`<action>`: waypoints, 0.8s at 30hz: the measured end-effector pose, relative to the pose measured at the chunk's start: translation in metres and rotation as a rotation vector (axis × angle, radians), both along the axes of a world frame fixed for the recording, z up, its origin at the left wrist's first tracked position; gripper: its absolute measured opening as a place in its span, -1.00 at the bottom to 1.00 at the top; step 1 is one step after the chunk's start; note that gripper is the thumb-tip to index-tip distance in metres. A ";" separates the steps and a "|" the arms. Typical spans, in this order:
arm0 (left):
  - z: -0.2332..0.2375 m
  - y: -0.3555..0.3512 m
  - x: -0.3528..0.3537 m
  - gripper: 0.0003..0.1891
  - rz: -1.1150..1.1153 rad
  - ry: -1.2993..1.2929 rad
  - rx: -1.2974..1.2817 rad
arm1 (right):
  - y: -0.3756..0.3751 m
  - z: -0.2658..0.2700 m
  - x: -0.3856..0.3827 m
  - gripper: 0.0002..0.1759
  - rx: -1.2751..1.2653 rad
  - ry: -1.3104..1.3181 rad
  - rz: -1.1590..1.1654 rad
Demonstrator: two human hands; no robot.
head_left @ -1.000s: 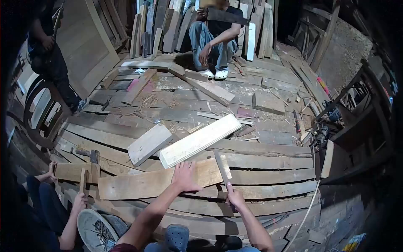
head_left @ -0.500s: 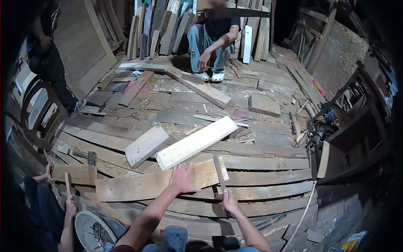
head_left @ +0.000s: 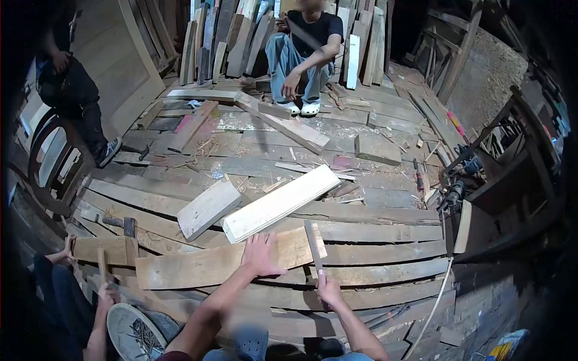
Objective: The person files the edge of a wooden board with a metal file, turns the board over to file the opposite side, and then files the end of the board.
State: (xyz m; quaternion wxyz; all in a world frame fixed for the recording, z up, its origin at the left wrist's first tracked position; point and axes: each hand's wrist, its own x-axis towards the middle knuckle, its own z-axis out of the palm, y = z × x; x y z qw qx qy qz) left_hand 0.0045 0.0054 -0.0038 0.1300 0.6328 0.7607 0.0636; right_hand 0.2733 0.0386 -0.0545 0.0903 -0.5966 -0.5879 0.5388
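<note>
My left hand [head_left: 260, 256] presses flat on a long brown board [head_left: 195, 263], its fingers spread near the board's right half. In my right hand [head_left: 329, 290] is the handle of a hand saw [head_left: 314, 243]. Its narrow flat metal blade lies across the board close to the right end; the teeth cannot be made out. A paler strip of wood shows just right of the blade. Beyond my left hand a pale, grooved piece of wood [head_left: 280, 204] lies aslant, and a shorter grey-brown block [head_left: 209, 210] lies to its left.
At left, a co-worker's hand [head_left: 108, 296] grips a wooden stick beside a bucket of nails [head_left: 123, 325]. A hammer [head_left: 129, 227] lies on the slatted floor. A seated person [head_left: 307, 54] holds a saw at the back. A dark wooden frame [head_left: 518, 162] stands right.
My hands and the saw stay almost in place. At the back, the seated person's saw has swung from level to slanting downward. The left co-worker's stick and hand have shifted slightly.
</note>
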 end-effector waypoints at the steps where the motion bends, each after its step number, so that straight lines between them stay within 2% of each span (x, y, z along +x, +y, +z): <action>1: -0.001 0.001 0.000 0.42 0.000 0.000 -0.010 | 0.000 -0.002 0.000 -0.28 -0.019 0.035 -0.018; 8: 0.005 0.001 0.002 0.37 -0.011 0.055 -0.058 | -0.001 0.000 -0.001 -0.28 0.020 0.020 0.011; 10: 0.007 0.002 0.002 0.38 0.001 -0.008 -0.067 | 0.003 -0.007 0.001 -0.26 0.098 0.005 0.061; 11: 0.007 0.003 0.002 0.39 0.002 -0.045 -0.072 | 0.005 -0.008 0.005 -0.26 0.044 0.027 0.078; 15: 0.003 0.001 0.002 0.40 0.007 -0.007 -0.045 | 0.014 0.019 0.006 -0.23 0.095 -0.078 0.152; 16: 0.004 0.003 0.000 0.39 0.004 -0.012 -0.057 | 0.016 0.017 0.005 -0.18 0.277 -0.047 0.158; 17: 0.003 0.003 0.001 0.39 0.012 -0.018 -0.081 | 0.020 0.015 0.010 -0.14 0.211 -0.126 0.172; 18: 0.002 0.003 0.002 0.38 0.015 -0.027 -0.037 | 0.023 -0.016 0.012 -0.10 0.396 -0.118 0.157; 19: 0.001 0.002 0.001 0.38 0.032 -0.030 -0.002 | 0.027 0.000 0.011 -0.10 0.231 -0.198 0.174; 21: -0.009 -0.002 -0.002 0.37 0.004 -0.055 0.110 | 0.022 0.035 0.000 -0.15 0.166 -0.215 0.211; 22: -0.012 -0.005 -0.005 0.36 0.011 -0.044 0.092 | 0.013 0.010 0.000 -0.17 0.265 -0.165 0.106; 23: -0.013 -0.002 -0.006 0.35 0.017 -0.042 0.088 | 0.008 0.016 -0.005 -0.22 0.041 -0.137 0.028; 24: -0.011 0.003 0.000 0.35 0.023 -0.045 0.091 | -0.002 0.004 -0.005 -0.23 0.056 -0.101 -0.037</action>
